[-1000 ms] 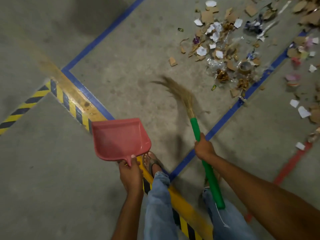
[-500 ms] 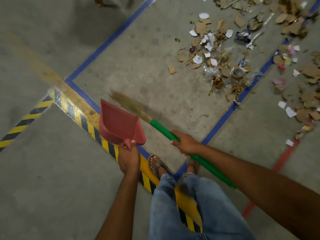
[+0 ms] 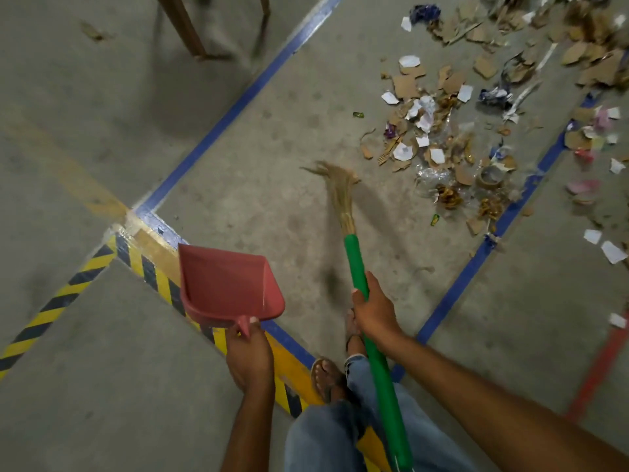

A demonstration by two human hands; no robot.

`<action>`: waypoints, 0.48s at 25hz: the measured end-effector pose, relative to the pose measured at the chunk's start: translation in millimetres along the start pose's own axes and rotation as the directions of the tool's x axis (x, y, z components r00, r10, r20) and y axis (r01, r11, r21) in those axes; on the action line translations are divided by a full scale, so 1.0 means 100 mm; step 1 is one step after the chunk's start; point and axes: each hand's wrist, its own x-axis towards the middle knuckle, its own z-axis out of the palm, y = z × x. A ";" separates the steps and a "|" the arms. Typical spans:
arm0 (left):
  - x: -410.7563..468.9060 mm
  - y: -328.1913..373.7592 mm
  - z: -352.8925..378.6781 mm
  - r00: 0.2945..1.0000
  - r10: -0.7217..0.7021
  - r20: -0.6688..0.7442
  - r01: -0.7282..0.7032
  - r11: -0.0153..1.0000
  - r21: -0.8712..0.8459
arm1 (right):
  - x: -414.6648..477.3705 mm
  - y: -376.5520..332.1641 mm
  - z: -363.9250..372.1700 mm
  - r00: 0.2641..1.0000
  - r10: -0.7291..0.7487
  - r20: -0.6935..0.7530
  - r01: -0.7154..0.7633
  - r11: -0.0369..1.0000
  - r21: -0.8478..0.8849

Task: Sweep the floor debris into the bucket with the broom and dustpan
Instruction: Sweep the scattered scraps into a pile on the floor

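My left hand (image 3: 250,359) grips the handle of a red dustpan (image 3: 224,287), held above the floor with its mouth facing away from me. My right hand (image 3: 374,311) grips the green handle of a broom (image 3: 360,267); its straw bristles (image 3: 337,185) point forward and touch the concrete just short of the debris. The debris (image 3: 439,137) is a wide scatter of cardboard scraps, white paper, foil and plastic at the upper right. No bucket is in view.
Blue tape lines (image 3: 238,107) frame the floor patch, with a second blue line (image 3: 476,260) to the right. A yellow-and-black hazard strip (image 3: 149,267) runs under my feet. Wooden furniture legs (image 3: 183,28) stand at the top left. Red tape (image 3: 599,369) lies at the right.
The broom swung from pointing left, behind the dustpan, back to pointing forward toward the debris. The dustpan tilted flatter again. The view shifted closer to the pile.
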 end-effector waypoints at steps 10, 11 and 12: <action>1.12 0.56 -0.39 0.982 -0.068 -0.176 0.051 0.994 -0.099 | 0.69 -1.49 1.40 0.881 -0.157 0.446 0.416 0.705 -0.574; 1.29 0.58 -0.42 0.986 -0.054 -0.158 0.039 0.995 -0.097 | 0.90 -1.59 1.51 0.909 -0.109 0.402 0.347 0.731 -0.588; 1.46 0.60 -0.46 0.991 -0.039 -0.130 0.027 0.995 -0.092 | 1.10 -1.65 1.59 0.943 -0.049 0.328 0.237 0.790 -0.565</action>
